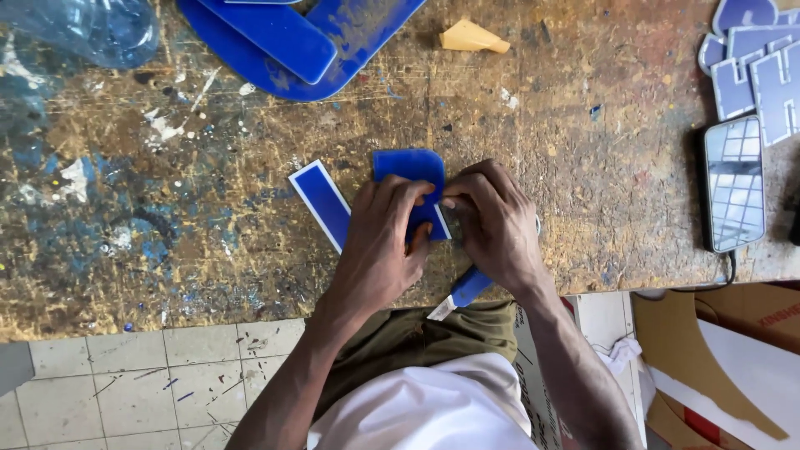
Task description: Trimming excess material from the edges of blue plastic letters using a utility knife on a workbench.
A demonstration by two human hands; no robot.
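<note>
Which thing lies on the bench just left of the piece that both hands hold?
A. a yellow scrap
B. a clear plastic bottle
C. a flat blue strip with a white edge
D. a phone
C: the blue strip with its white edge lies beside the left hand, next to the blue piece that this hand and the right hand grip.

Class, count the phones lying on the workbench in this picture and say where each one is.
1: a phone lies screen-up near the bench's right edge, below the blue cut-out letters. Others may lie outside the frame.
</note>
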